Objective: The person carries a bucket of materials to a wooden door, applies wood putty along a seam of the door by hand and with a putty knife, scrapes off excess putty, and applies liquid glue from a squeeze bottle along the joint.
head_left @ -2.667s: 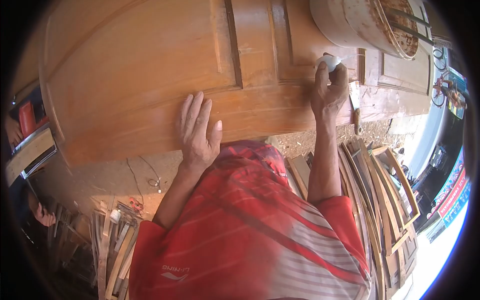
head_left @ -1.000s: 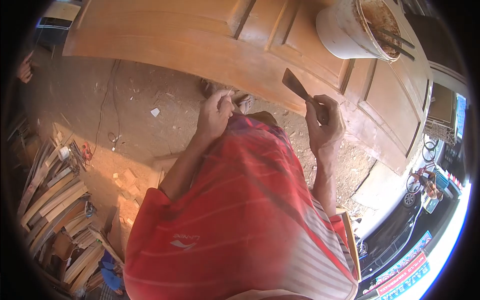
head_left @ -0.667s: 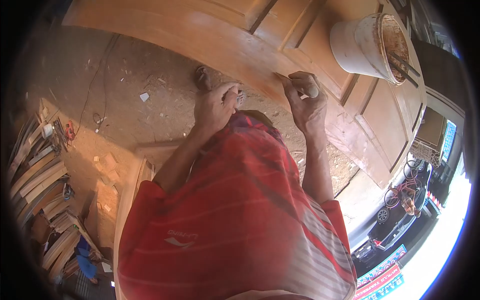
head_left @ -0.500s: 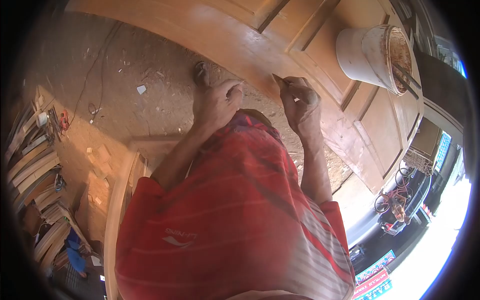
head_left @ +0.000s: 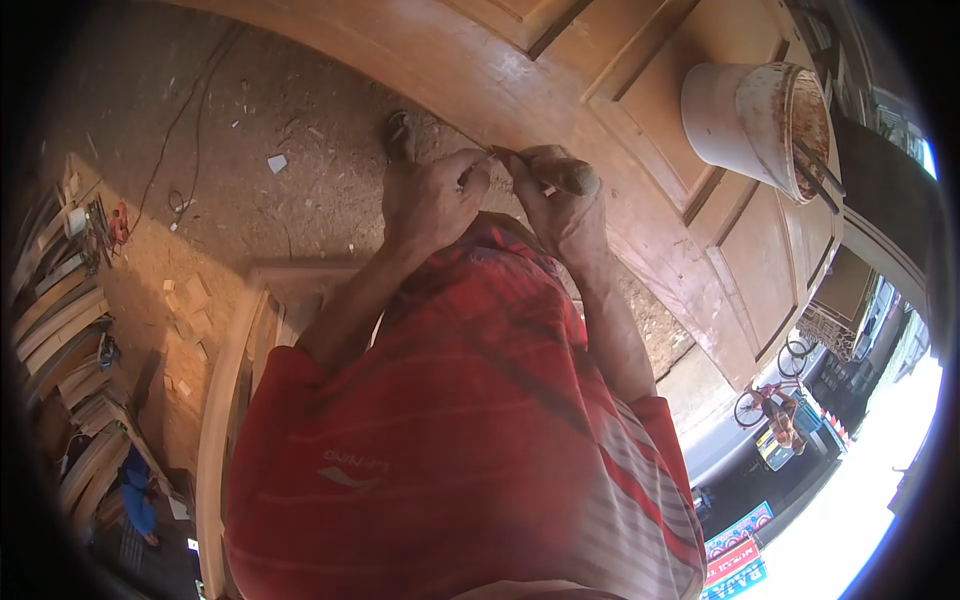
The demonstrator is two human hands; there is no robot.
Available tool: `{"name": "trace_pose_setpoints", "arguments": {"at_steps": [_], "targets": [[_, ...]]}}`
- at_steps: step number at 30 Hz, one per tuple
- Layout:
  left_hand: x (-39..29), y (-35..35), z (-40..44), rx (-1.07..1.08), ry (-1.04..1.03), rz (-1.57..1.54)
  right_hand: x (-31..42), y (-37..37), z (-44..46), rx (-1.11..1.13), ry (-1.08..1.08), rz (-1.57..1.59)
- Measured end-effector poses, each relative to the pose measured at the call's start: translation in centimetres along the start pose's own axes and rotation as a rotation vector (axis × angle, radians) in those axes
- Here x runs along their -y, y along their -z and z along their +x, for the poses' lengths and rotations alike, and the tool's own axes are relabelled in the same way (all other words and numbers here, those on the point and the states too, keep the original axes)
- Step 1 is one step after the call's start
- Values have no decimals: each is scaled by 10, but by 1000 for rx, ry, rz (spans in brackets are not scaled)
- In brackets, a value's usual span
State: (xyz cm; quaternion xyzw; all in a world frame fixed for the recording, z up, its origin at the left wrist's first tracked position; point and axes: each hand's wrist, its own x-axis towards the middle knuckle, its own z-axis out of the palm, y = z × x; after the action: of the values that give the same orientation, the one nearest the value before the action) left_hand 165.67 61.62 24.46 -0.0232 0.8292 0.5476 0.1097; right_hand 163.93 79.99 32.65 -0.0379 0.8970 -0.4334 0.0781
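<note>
Two bare hands meet close together in front of the red shirt with pale stripes (head_left: 460,430), near the edge of a brown panelled wooden door (head_left: 555,95). Right hand (head_left: 562,215): fingers wrapped around a flat-bladed scraper with a rounded brown handle (head_left: 579,179), grip closed, thumb laid toward the blade. Scraper position: raised in the right hand, between the wearer's body and the door edge. Long axis runs roughly crosswise, from one hand toward the other; the blunt handle end faces right and somewhat up toward the camera, while the narrow-looking dark blade (head_left: 505,156) points left at the fingertips of the other hand. Much of its length is hidden by the fingers. Left hand (head_left: 430,205): fingers curled in, thumb and forefinger drawn together just beside the blade tip; cannot tell whether they touch it, or whether something small is pinched there. On the door, to the right of both hands, sits a white plastic bucket with brown smears (head_left: 735,118), dark sticks projecting from its mouth. Below the hands, a dusty brown floor (head_left: 300,190) carries scattered chips; curved wooden strips (head_left: 65,330) lie heaped at far left.
</note>
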Motion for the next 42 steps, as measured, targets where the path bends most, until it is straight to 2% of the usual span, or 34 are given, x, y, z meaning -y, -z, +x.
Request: {"name": "trace_pose_setpoints", "arguments": {"at_steps": [4,10,13,14,16,17,18,20,22,23,24,26,29,36,38,39,41,42], "targets": [[-8,6,0,116,46,-43,1,-3,1,-47,35,34],[-5,10,3,153,15,-22,8,0,1,-78,-86,110],[-12,14,3,157,8,-30,5,0,1,-98,3,17],[-15,15,3,155,25,-48,6,4,3,-172,170,-166],[-5,16,-2,170,14,-45,-20,11,7,-360,133,-220],[-3,19,-3,184,2,-38,-14,36,15,-242,-124,-310],[-3,20,-4,181,6,-37,-3,52,18,-241,-286,-323],[-10,23,-8,204,130,-130,-14,61,11,-353,-99,-109],[-8,16,-8,177,130,-196,-13,54,2,-323,-56,-40],[-8,14,-7,144,123,-257,-2,50,0,-262,-22,-63],[-10,13,-4,145,122,-260,5,43,-6,-191,-137,-93],[-14,13,-1,133,39,-180,12,27,-9,-185,70,-125],[-10,11,3,163,47,-124,5,12,-13,-110,182,-187],[-10,13,6,187,54,-25,6,14,-15,-123,193,-194],[-17,16,4,199,94,-116,-2,24,-21,-241,-176,77],[-21,17,3,205,86,-114,-11,32,-24,-250,-176,77],[-30,21,0,178,130,-324,-42,55,-35,-377,-374,172],[-33,23,0,187,118,-316,-60,66,-43,-401,-438,205]]}}
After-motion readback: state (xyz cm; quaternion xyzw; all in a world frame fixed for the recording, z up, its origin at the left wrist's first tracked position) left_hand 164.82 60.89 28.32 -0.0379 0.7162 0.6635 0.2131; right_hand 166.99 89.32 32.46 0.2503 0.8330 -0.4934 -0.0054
